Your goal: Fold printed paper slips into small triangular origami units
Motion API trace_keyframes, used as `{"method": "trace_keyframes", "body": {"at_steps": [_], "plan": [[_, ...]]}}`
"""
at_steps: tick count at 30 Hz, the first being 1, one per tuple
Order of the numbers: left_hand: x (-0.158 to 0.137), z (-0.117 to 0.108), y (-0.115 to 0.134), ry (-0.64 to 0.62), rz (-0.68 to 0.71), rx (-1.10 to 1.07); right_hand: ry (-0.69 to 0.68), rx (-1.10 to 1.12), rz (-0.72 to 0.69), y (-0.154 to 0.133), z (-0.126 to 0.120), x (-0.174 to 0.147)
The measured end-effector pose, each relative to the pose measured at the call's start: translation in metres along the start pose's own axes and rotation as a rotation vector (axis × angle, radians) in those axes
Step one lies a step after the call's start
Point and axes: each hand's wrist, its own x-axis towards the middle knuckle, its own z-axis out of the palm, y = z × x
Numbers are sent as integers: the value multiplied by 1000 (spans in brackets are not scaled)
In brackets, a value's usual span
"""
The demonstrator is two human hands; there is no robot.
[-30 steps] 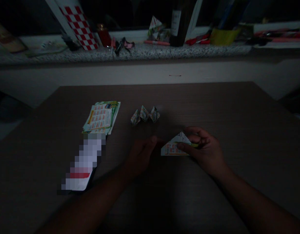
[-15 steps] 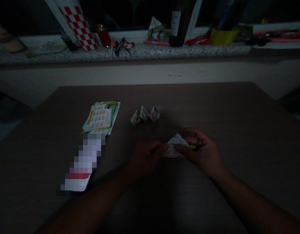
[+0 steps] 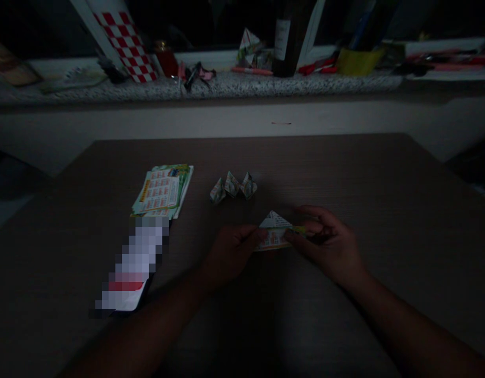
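A partly folded paper sheet [image 3: 275,239], printed with small coloured blocks and with a pale triangular peak on top, is held low over the table between both hands. My left hand [image 3: 235,248] pinches its left end, thumb in front. On the other end, my right hand [image 3: 329,240] is closed with the thumb on the front face and the fingers curled behind. Beyond them stand three small folded paper pieces [image 3: 232,185] in a row. A stack of printed paper sheets [image 3: 160,190] lies to the left.
A phone-like device [image 3: 127,303] with a blurred-out screen lies below the stack on the brown table [image 3: 337,168]. On the speckled sill [image 3: 234,86] behind stand a red-and-white checked container [image 3: 127,42], a dark bottle [image 3: 284,44], a yellow holder [image 3: 358,62] and a larger folded paper shape [image 3: 248,44].
The folded paper has shifted left and tilted slightly, its peak now further left. My left hand has moved a little left with it; my right thumb stays near the paper's right end.
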Motion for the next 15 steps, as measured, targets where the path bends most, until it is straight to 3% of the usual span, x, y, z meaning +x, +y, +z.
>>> {"method": "trace_keyframes", "body": {"at_steps": [4,10,15], "plan": [[-1,3,1,0,-9,84,-7,-135,-94,4,-1,-2],[-1,4,3,-17,-1,2,101,-412,-385,-5,-3,1],[-2,5,2,14,-2,14,36,-448,-422,-11,-4,5]]}}
